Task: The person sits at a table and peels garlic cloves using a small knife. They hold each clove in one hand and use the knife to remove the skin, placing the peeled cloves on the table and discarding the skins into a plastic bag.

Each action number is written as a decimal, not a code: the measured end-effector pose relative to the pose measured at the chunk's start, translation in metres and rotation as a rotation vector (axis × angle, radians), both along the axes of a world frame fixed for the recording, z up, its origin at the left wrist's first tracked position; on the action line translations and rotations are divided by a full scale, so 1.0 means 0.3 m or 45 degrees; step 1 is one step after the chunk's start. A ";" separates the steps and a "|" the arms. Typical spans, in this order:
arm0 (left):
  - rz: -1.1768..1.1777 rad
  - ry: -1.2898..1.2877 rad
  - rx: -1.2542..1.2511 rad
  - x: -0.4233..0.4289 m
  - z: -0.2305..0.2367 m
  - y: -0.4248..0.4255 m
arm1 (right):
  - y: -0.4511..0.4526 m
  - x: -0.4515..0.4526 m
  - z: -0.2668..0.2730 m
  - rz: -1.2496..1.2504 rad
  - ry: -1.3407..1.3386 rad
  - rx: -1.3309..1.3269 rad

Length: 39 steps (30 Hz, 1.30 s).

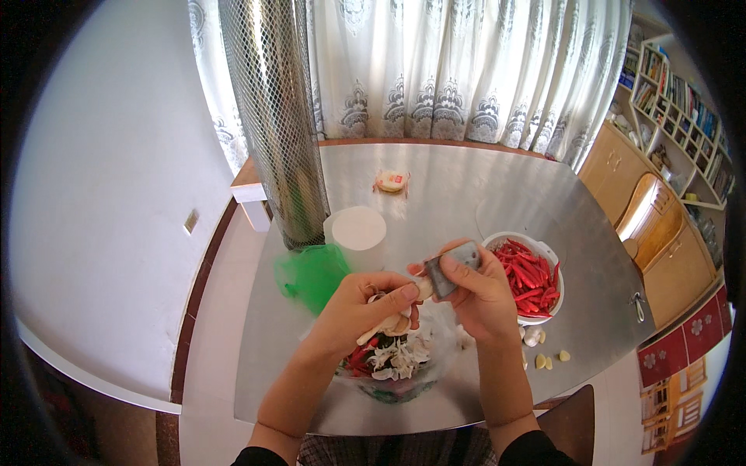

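My left hand (373,311) holds a partly broken garlic bulb (395,323), its dry stalk pointing down to the left. Between the two hands a garlic clove (424,288) meets the edge of a small flat metal blade (446,279). That blade is gripped in my right hand (478,297), thumb pressed on its face. Below the hands sits a clear plastic bag (443,355) with white garlic skins (402,358) and red chilli bits in it. To the right of my right wrist lie peeled garlic cloves (542,361) and a whole garlic bulb (533,335).
A white plastic colander (560,297) of red chillies (527,279) stands at the right. Left of the hands are a green plastic bag (317,276), a white paper roll (358,230) and a tall mesh-wrapped column (280,128). A wrapped packet (392,181) lies farther back on the metal tabletop (437,204).
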<state>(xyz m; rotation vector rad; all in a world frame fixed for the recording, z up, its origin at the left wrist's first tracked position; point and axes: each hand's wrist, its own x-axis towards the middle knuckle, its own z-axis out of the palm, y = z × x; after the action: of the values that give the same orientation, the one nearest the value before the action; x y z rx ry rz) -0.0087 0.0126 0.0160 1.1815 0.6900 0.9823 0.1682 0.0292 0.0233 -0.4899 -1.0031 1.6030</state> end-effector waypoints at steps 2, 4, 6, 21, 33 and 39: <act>0.055 0.064 0.042 -0.009 0.009 0.000 | -0.003 0.007 0.017 -0.092 0.031 0.047; 0.168 0.118 0.141 -0.007 0.028 -0.015 | 0.000 0.012 0.021 -0.144 0.010 0.060; 0.216 0.186 0.190 -0.010 0.038 -0.027 | -0.010 0.007 0.027 -0.206 -0.047 0.062; 0.632 0.463 0.466 0.028 -0.010 0.007 | -0.027 -0.068 -0.011 -0.775 -0.729 0.532; -0.153 1.755 1.166 0.138 -0.192 -0.016 | -0.034 -0.015 -0.002 -0.568 -0.971 0.451; -0.269 1.883 1.092 0.224 -0.267 -0.045 | -0.028 -0.014 -0.017 -0.629 -1.052 0.590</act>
<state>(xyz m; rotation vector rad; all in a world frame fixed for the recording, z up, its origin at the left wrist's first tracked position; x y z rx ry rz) 0.0586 -0.0009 -0.0641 2.7090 1.2571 -0.0117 0.1639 0.0207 0.0183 -1.0149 -1.6491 0.6659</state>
